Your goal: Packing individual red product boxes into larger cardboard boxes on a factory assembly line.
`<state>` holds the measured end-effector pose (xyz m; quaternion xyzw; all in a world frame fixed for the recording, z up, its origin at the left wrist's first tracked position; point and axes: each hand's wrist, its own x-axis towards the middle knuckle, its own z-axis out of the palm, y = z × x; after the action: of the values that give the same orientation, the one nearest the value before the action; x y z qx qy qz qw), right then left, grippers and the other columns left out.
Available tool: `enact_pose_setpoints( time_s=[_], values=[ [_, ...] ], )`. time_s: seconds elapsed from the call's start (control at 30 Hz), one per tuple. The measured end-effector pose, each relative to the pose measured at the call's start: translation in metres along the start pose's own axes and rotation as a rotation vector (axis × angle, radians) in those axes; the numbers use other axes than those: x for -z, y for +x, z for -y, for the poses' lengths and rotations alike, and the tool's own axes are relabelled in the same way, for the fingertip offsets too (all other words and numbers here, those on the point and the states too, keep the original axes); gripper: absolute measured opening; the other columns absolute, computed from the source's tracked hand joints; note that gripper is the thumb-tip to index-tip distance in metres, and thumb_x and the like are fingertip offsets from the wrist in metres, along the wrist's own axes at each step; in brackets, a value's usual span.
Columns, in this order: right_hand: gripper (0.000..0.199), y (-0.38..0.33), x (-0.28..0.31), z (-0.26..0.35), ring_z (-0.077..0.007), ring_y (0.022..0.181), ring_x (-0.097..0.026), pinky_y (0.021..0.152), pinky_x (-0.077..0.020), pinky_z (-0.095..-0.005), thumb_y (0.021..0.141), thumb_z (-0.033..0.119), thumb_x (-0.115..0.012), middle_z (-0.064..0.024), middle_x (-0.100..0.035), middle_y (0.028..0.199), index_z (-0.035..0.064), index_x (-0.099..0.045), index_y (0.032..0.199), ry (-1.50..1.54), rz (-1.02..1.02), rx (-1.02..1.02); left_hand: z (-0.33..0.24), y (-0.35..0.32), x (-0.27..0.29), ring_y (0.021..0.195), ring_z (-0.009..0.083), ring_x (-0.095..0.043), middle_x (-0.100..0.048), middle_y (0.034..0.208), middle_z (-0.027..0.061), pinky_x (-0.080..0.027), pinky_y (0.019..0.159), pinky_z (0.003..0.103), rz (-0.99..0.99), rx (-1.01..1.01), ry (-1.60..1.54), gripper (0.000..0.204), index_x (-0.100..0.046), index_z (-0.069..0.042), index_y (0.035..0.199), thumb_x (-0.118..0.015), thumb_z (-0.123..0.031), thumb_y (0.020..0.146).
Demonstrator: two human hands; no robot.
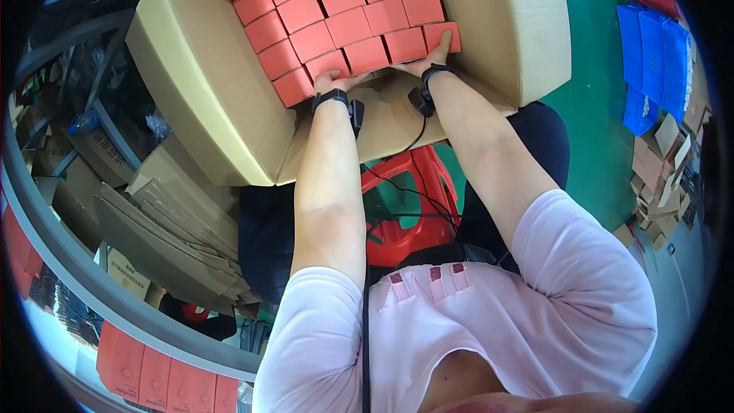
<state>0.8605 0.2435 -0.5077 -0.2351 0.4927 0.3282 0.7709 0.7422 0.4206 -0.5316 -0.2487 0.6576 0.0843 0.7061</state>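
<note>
We see one big, open brown cardboard box [535, 30] at the top middle of the frame. One long grey metal rail [107, 302] bends down the left side. By it, at the middle left, leans one pile of flat brown cardboard sheets [168, 237], too many for us to count.

One red plastic stool [390, 252] is in the middle of the frame, below the big box. At the upper right we find at least three blue plastic bins [642, 53].

Two bare hands reach into the big box. The left hand [330, 78] has its thumb on top of the near row, and its fingers are partly hidden. The right hand [430, 55] has thumb and fingers spread apart, with the thumb on the corner one. We cannot tell if either hand is squeezing.

Under them are the small red cardboard boxes [346, 27], packed inside the big box at the upper middle. We count five in the near row; the top edge cuts off the far ones. At the lower left stand at least four more red boxes [187, 386].

Last, we see two black wrist straps [332, 98], one on each arm.
</note>
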Motion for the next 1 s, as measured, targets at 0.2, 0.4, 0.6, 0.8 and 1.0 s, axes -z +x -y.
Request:
enact_pose_setpoints(
  time_s=[0.2,0.4,0.6,0.8,1.0],
  values=[
    [0.098,-0.005,-0.014,-0.018,-0.0392,0.141,-0.021,0.102,-0.005,-0.0762,0.071,0.085,-0.041,-0.0079,-0.025,0.156,0.0258,-0.031,0.148,-0.2,-0.092,0.311,-0.047,-0.022,0.014,0.141,0.0336,-0.025,-0.027,0.154,0.0144,-0.02,0.112,0.059,-0.153,-0.461,0.368,0.064,-0.027,-0.01,0.149,-0.041,-0.034,0.092],
    [0.088,0.018,0.012,0.016,-0.0378,0.14,-0.024,0.102,-0.0117,-0.0761,0.075,0.076,-0.049,-0.0093,-0.028,0.153,0.0251,-0.034,0.145,-0.147,-0.019,0.177,-0.04,-0.029,0.018,0.143,0.0386,-0.013,-0.024,0.154,0.012,-0.009,0.11,0.067,0.152,-0.454,-0.101,0.079,-0.032,-0.016,0.146,-0.056,-0.044,0.075],
    [0.088,0.003,0.009,-0.004,-0.0378,0.137,-0.028,0.102,-0.0241,-0.0722,0.078,0.07,-0.05,-0.014,-0.027,0.151,0.0178,-0.031,0.147,-0.089,-0.118,0.14,-0.066,-0.013,0.031,0.139,0.04,-0.02,-0.027,0.152,0.01,-0.016,0.105,0.071,0.217,-0.412,-0.016,0.082,-0.035,-0.018,0.143,-0.057,-0.041,0.067],
    [0.082,-0.004,0.008,0.014,-0.0363,0.14,-0.024,0.107,-0.0145,-0.071,0.079,0.065,-0.052,-0.0113,-0.025,0.154,0.0216,-0.034,0.146,0.018,0.021,0.082,-0.049,0.002,0.031,0.142,0.0394,-0.016,-0.022,0.155,0.0131,-0.009,0.109,0.069,0.192,-0.432,0.052,0.075,-0.031,-0.011,0.144,-0.054,-0.025,0.074],
    [0.093,-0.035,-0.047,0.002,-0.0309,0.147,-0.003,0.115,-0.0014,-0.057,0.082,0.054,-0.061,-0.0096,-0.007,0.16,0.0162,-0.014,0.153,-0.256,-0.467,0.034,-0.101,-0.041,0.004,0.146,0.0365,0.0,0.006,0.158,0.0186,-0.003,0.118,0.051,-0.101,-0.183,0.021,0.081,-0.007,-0.003,0.15,-0.053,-0.015,0.084]
  ],
)
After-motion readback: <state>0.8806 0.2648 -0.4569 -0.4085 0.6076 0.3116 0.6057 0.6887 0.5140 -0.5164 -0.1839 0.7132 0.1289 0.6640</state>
